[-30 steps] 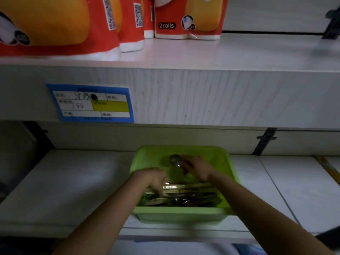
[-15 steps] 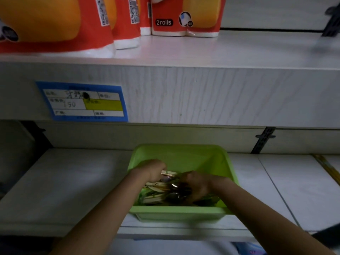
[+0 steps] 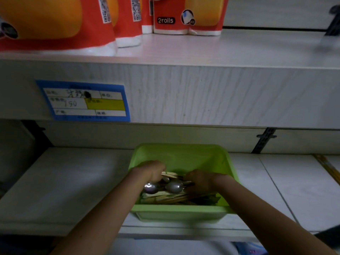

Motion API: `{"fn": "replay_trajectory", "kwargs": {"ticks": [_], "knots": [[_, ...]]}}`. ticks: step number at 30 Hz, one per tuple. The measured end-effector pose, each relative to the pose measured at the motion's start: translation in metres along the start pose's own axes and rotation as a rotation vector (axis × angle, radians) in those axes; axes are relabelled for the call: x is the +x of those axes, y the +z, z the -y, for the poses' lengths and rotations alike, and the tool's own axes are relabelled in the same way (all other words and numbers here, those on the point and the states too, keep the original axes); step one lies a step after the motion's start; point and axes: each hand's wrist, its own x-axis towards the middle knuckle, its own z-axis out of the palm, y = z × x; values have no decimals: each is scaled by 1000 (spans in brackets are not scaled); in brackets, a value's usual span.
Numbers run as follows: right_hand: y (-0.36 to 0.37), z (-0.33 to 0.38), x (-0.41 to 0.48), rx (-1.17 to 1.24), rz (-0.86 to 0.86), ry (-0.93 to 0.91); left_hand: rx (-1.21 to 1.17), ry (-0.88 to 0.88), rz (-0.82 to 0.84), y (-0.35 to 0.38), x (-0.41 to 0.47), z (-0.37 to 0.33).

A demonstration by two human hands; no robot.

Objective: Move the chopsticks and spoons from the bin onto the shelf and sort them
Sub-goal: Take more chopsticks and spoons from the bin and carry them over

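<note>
A green plastic bin [image 3: 181,153] stands on the lower white shelf [image 3: 73,181]. Inside lie metal spoons [image 3: 173,186] on top of wrapped wooden chopsticks [image 3: 174,199]. Both hands are down in the bin. My left hand [image 3: 151,171] curls over the left end of the pile, fingers among spoon handles. My right hand [image 3: 200,180] curls round the spoon handles on the right, with two spoon bowls sticking out to its left. What each finger holds is partly hidden.
The upper shelf carries red and orange paper-roll packs [image 3: 187,15] and a blue price label [image 3: 84,100] on its front edge. A black bracket [image 3: 263,140] sits at the back wall. A chopstick pack [image 3: 329,170] lies at the far right of the lower shelf.
My right hand came down from the bin's back with a spoon and now sits low among the spoons. My left hand shifted slightly back and left.
</note>
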Motion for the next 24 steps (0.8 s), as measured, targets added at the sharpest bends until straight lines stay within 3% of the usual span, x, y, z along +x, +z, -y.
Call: {"fn": "replay_trajectory", "kwargs": {"ticks": [4, 13, 24], "knots": [[-4, -5, -2, 99, -50, 34, -12, -4, -29, -3, 0, 0], [-9, 3, -8, 65, -90, 23, -42, -7, -68, -7, -2, -2], [-8, 17, -11, -166, 27, 26, -36, -6, -44, -6, -3, -4]]}}
